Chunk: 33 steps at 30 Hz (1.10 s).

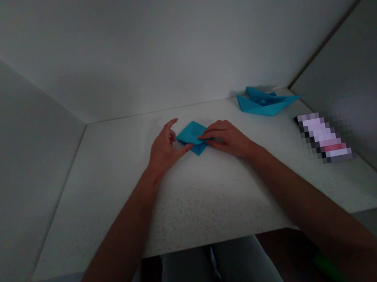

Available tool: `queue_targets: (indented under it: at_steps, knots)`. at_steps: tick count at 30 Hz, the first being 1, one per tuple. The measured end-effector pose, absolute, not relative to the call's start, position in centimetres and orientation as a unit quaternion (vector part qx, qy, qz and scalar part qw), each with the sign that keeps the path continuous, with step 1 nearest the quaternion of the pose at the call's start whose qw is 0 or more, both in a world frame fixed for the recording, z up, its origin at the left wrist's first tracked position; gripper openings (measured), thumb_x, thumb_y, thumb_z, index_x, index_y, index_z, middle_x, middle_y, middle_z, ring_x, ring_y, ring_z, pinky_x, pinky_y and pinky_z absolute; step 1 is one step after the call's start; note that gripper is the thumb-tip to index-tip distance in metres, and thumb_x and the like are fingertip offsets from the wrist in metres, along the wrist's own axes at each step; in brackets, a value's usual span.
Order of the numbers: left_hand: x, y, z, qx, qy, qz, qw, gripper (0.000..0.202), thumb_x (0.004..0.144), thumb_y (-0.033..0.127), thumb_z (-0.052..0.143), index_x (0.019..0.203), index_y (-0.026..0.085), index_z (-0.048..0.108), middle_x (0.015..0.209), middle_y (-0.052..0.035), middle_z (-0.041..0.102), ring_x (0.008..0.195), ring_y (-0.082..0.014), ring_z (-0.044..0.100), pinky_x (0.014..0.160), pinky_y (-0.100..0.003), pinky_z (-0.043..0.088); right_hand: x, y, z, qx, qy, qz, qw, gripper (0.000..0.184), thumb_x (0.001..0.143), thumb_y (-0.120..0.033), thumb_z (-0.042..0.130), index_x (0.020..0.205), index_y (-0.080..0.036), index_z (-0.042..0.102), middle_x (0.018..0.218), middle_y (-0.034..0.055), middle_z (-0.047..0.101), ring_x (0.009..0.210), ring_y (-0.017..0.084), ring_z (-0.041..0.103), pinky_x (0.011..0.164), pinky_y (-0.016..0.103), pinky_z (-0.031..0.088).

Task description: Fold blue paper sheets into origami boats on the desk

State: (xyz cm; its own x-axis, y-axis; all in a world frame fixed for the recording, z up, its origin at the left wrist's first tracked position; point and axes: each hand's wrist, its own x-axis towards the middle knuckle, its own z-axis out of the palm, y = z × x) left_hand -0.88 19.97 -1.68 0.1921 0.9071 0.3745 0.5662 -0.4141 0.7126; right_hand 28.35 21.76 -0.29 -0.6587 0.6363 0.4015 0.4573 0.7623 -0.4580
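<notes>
A small blue folded paper (pixel 192 134), diamond shaped, lies flat on the white table (pixel 191 199) at its middle. My left hand (pixel 164 149) rests at the paper's left corner, the thumb tip pinching or pressing the lower left edge and the index finger raised above it. At the paper's right side, my right hand (pixel 226 138) has its fingers curled down and pressed together on the fold. Both forearms reach in from the near edge.
A finished blue paper boat (pixel 264 100) sits at the table's far right corner. A blurred-out flat object (pixel 324 136) lies near the right edge. Grey walls close in on the left, back and right. My knees show under the near edge.
</notes>
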Motion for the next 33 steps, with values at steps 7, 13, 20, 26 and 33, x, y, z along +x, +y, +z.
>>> queue_targets:
  at_steps: [7, 13, 20, 26, 33]
  knots:
    - [-1.2, 20.6, -2.4, 0.809, 0.471, 0.320, 0.144, 0.017, 0.093, 0.035, 0.086, 0.109, 0.030, 0.088, 0.118, -0.0080, 0.076, 0.109, -0.0276, 0.070, 0.104, -0.047, 0.053, 29.1, 22.4, -1.4, -0.386, -0.879, 0.150, 0.237, 0.032, 0.105, -0.040, 0.070, 0.134, -0.031, 0.080, 0.136, 0.0119, 0.081, 0.123, 0.035, 0.071, 0.102, 0.051, 0.047]
    - [-1.0, 20.6, -2.0, 0.811, 0.446, 0.328, 0.188, 0.014, 0.103, 0.039, 0.076, 0.106, 0.027, 0.083, 0.117, -0.0079, 0.083, 0.112, -0.0281, 0.074, 0.108, -0.049, 0.051, 29.6, 23.3, -1.9, -0.397, -0.859, 0.177, 0.272, 0.022, 0.107, -0.041, 0.066, 0.110, -0.027, 0.082, 0.116, 0.0102, 0.084, 0.105, 0.030, 0.074, 0.100, 0.049, 0.049]
    - [-1.1, 20.7, -2.0, 0.810, 0.448, 0.325, 0.193, 0.025, 0.097, 0.040, 0.080, 0.118, 0.027, 0.083, 0.121, -0.0095, 0.083, 0.113, -0.0296, 0.075, 0.107, -0.049, 0.054, 29.9, 23.4, -1.5, -0.353, -0.847, 0.262, 0.298, 0.023, 0.103, -0.049, 0.072, 0.107, -0.028, 0.082, 0.117, 0.0090, 0.083, 0.105, 0.029, 0.076, 0.097, 0.046, 0.057]
    - [-1.1, 20.8, -1.8, 0.823, 0.424, 0.311, 0.215, 0.024, 0.102, 0.047, 0.072, 0.096, 0.027, 0.085, 0.098, -0.0069, 0.082, 0.091, -0.0247, 0.075, 0.093, -0.042, 0.057, 30.2, 23.5, -1.3, -0.355, -0.861, 0.228, 0.285, 0.024, 0.101, -0.051, 0.076, 0.098, -0.028, 0.082, 0.119, 0.0107, 0.083, 0.109, 0.032, 0.076, 0.103, 0.052, 0.054]
    - [-1.0, 20.5, -2.1, 0.791, 0.473, 0.321, 0.217, 0.047, 0.098, 0.029, 0.075, 0.145, 0.028, 0.074, 0.124, -0.0089, 0.075, 0.084, -0.0184, 0.070, 0.089, -0.038, 0.058, 29.6, 23.4, -1.9, -0.421, -0.826, 0.237, 0.290, 0.030, 0.101, -0.041, 0.072, 0.125, -0.024, 0.079, 0.104, 0.0096, 0.078, 0.078, 0.022, 0.068, 0.078, 0.038, 0.052]
